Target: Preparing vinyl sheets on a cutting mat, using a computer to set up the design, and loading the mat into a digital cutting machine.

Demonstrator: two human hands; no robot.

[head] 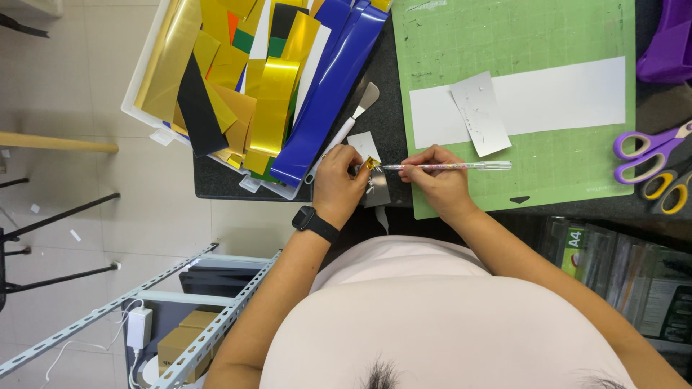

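A small gold piece [371,165] is pinched in the left hand [337,184] at the mat's [577,29] edge; a pen tool [450,166], gripped by the right hand [440,184], is applied to it. Picking appears unfinished.

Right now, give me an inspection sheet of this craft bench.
Surface: dark tabletop with a green cutting mat.
Job's things: small gold foil piece; clear pen-like tool, tip at the foil.
Clutter: white bin of gold, blue and black sheets; white paper strip; spatula; purple scissors; yellow scissors.
Grippers: left hand pinches the foil; right hand holds the tool.
Cables: white charger cable under the metal rack.
Surroundings: tiled floor.
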